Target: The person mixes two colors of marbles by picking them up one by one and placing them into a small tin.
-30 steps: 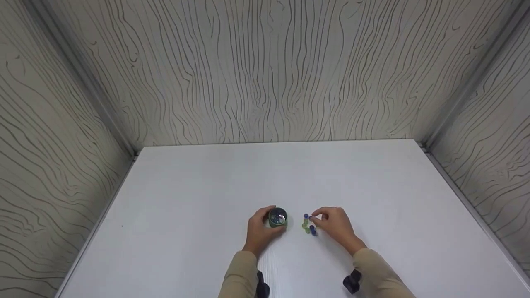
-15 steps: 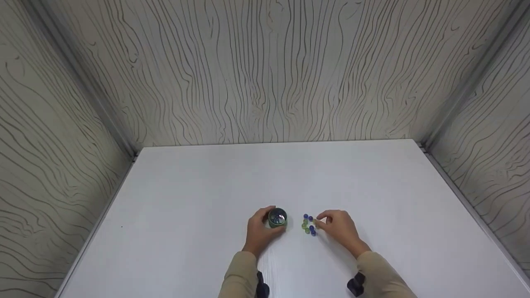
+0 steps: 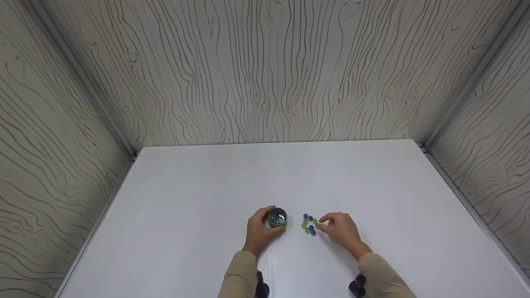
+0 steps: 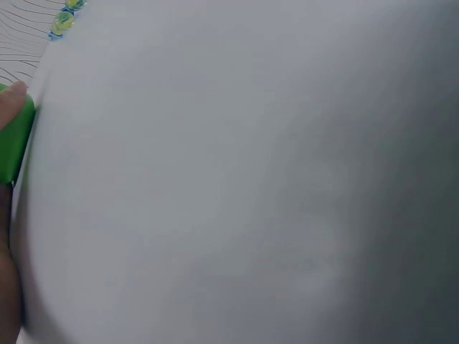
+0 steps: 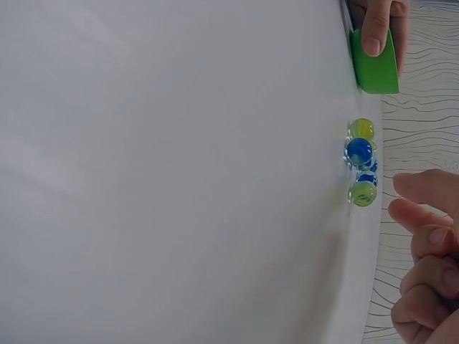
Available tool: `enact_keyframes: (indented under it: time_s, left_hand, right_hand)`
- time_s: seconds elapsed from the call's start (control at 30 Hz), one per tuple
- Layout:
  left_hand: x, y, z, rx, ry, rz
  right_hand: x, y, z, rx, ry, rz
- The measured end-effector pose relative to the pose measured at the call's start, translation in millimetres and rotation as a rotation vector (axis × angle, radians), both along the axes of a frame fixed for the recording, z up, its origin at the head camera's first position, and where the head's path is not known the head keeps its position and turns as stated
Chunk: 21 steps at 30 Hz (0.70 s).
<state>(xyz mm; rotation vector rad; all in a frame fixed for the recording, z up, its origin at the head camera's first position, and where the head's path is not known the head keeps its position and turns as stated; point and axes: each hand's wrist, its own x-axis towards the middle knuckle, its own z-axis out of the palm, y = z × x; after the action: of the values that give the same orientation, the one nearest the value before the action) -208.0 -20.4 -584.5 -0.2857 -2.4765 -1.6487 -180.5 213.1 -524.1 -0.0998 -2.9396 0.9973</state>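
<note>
In the head view, my left hand [image 3: 260,231] grips a small green cup [image 3: 284,226] upright on the white table, thumb and fingers around its side. The cup's inside looks dark and shiny; what it holds is unclear. Right of the cup, several blue and yellow-green glass marbles [image 3: 311,228] lie in a rough ring. My right hand [image 3: 343,231] is at the ring's right side, fingertips close to a marble. The right wrist view shows its thumb and forefinger apart beside the marbles [image 5: 359,151], nothing between them, other fingers curled. There the green cup [image 5: 376,66] stands beyond the marbles.
The white table [image 3: 198,186] runs back to a wood-grain patterned wall [image 3: 265,74], with similar panels at both sides. Dark wrist cameras [image 3: 357,285] sit under the sleeves. A tiny dark speck [image 3: 121,226] lies on the table at left.
My right hand has shifted slightly right and towards me along the marbles, from a blue one past a yellow-green one, which now shows. The left hand and cup have stayed put.
</note>
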Motion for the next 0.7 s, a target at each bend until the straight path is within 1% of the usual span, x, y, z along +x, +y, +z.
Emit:
enact_keyframes:
  time_s: [0.07,0.3,0.53,0.7]
  left_hand:
    - [-0.3,-0.2,-0.2,0.001,0.004,-0.001]
    - [0.0,-0.8,1.8,-0.001,-0.013,0.002]
    - [0.0,-1.2,3.1,0.008,-0.017,-0.011]
    - [0.3,-1.2,2.0,-0.003,0.015,-0.012]
  right_hand:
    - [-0.2,0.5,-1.4,0.002,-0.010,-0.005]
    - [-1.4,1.8,-5.1,-0.002,-0.053,-0.022]
    - [-0.6,2.7,-9.4,-0.003,-0.044,-0.013]
    - [0.0,2.8,-10.7,0.013,-0.047,-0.003]
